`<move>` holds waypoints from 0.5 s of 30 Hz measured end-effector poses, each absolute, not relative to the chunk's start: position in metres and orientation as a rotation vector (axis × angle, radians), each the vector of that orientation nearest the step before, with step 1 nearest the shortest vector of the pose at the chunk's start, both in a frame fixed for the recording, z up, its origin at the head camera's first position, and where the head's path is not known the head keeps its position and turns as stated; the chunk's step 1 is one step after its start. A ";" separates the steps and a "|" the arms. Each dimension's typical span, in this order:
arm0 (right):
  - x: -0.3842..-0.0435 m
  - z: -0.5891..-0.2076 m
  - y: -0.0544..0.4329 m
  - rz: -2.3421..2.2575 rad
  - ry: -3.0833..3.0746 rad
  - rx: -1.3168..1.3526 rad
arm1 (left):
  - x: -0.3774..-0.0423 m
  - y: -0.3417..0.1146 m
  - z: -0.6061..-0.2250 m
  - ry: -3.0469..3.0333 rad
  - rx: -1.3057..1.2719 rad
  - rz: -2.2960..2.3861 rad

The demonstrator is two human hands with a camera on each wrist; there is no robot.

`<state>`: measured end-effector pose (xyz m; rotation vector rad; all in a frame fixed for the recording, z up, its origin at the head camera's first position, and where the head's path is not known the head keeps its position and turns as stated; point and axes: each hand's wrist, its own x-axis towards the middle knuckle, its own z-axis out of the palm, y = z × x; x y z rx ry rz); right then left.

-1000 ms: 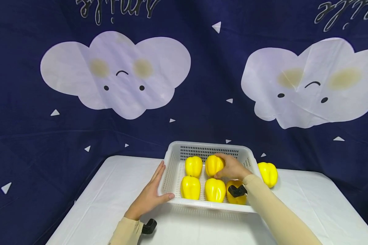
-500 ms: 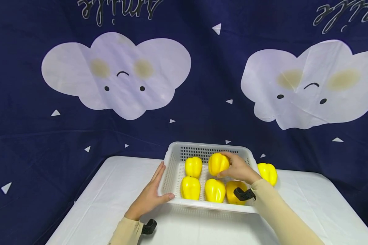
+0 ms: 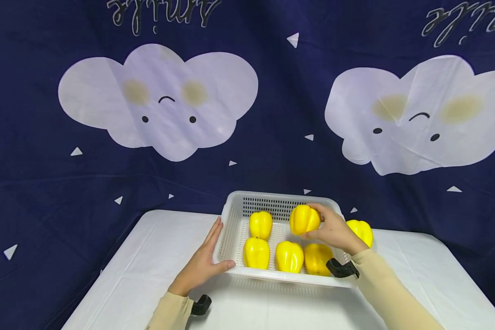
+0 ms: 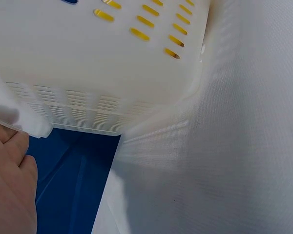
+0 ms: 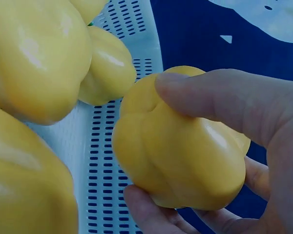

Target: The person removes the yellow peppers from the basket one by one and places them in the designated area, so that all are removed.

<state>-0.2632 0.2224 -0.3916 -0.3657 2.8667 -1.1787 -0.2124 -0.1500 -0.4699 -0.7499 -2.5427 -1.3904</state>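
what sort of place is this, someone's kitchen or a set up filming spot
More likely a staged indoor spot than a kitchen: a navy cloud-print cloth forms the backdrop behind a white-covered table bearing a white plastic basket of yellow bell peppers.

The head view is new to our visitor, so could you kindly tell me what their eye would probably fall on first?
Probably the large white clouds with upside-down faces, printed on the dark blue backdrop that fills the upper part. Next come the bright yellow peppers in the white basket at lower centre, and the held pepper that the right hand grips towards its back right corner. The left hand rests at the basket's left side.
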 end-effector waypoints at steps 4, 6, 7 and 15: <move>-0.258 -0.388 0.227 -1.160 2.879 -0.357 | -0.212 -0.150 -0.470 -2.540 -0.745 -1.382; -0.255 -0.386 0.229 -1.155 2.885 -0.360 | -0.212 -0.150 -0.470 -2.537 -0.745 -1.384; -0.253 -0.384 0.231 -1.154 2.890 -0.361 | -0.212 -0.150 -0.470 -2.536 -0.746 -1.390; -0.242 -0.374 0.245 -1.178 2.885 -0.346 | -0.213 -0.150 -0.470 -2.536 -0.757 -1.380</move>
